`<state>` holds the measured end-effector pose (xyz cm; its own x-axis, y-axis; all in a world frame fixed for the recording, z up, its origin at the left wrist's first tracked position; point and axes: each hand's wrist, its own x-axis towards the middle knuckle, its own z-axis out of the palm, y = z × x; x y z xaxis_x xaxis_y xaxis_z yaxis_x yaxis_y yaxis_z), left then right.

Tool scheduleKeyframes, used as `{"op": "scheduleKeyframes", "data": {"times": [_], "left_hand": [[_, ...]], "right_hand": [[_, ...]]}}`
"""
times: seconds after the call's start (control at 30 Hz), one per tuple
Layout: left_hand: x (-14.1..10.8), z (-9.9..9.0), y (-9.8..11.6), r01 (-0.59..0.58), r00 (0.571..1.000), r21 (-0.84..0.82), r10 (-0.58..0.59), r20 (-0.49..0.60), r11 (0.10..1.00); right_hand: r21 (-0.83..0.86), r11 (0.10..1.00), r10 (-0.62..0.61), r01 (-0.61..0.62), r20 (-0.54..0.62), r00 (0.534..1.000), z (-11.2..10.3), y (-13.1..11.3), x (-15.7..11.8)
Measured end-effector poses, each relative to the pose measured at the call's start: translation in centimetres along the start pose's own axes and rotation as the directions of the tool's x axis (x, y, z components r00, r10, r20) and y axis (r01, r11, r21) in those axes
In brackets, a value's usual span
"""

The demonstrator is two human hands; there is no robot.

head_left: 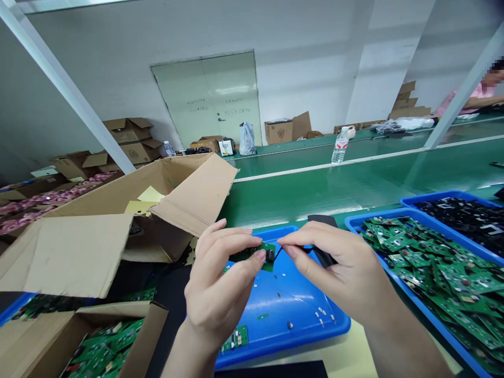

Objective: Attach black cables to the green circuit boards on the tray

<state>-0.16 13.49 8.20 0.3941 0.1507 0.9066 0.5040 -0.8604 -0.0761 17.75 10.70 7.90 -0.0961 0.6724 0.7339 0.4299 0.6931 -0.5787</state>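
Blue glossy plastic tray bears scattered tiny parts; above it, the left hand pinches a green flat circuit board, the right hand gripping a thin black strand between thumb and forefinger. At three o'clock, a blue rimmed tub heaps green boards; at eight, a brown cardboard box holds more.

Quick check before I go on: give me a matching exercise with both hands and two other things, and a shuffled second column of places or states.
1. left hand
2. right hand
3. water bottle
4. small cardboard box

A. standing upright on the green bench
B. pinching a thin black piece
C. at lower left, with green boards inside
D. pinching a green circuit board

Pairs: 1-D, 2-B, 3-A, 4-C
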Motion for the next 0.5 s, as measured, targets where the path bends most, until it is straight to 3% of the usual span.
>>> {"op": "scheduleKeyframes", "data": {"times": [0.23, 0.5], "left_hand": [[0.4, -0.3, 0.3, -0.004, 0.999, -0.081, 0.008, 0.052, 0.997], [0.5, -0.5, 0.2, -0.013, 0.990, -0.202, 0.040, 0.132, 0.979]], "right_hand": [[0.026, 0.999, -0.032, 0.031, 0.008, 0.999, 0.0, -0.3, 0.0], [0.091, 0.994, 0.039, -0.052, 0.138, 0.990, -1.1, -0.3, -0.3]]}}
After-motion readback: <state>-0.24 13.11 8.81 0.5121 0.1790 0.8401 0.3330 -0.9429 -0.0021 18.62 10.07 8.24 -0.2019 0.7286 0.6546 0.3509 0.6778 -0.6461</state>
